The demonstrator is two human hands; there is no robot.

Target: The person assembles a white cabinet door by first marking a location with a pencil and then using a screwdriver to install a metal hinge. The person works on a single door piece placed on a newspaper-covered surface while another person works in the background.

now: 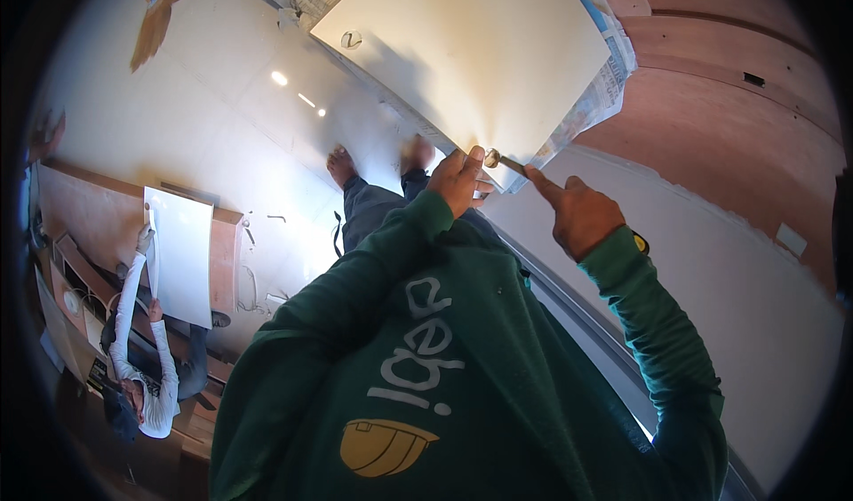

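Observation:
A cream-white panel (480, 48) lies flat in front of me, with one corner pointing toward me. My right hand (585, 217) is closed round the handle of a hammer-like tool (508, 163), its index finger stretched along it. The tool's rounded, brass-coloured head is over the panel near that corner. Close beside the head, my left hand (458, 181) is closed at the panel's edge, thumb uppermost. Whether its fingers grip the edge or a small thing is hidden. A round cut mark (351, 39) shows near the panel's left corner.
Newspaper (613, 79) lies under the panel. Reddish-brown boards (720, 83) stand at the right. At the left, another person (155, 385) in a white top holds a white sheet (182, 257) beside wooden boards (89, 203). A brush (160, 21) lies on the pale floor (231, 83).

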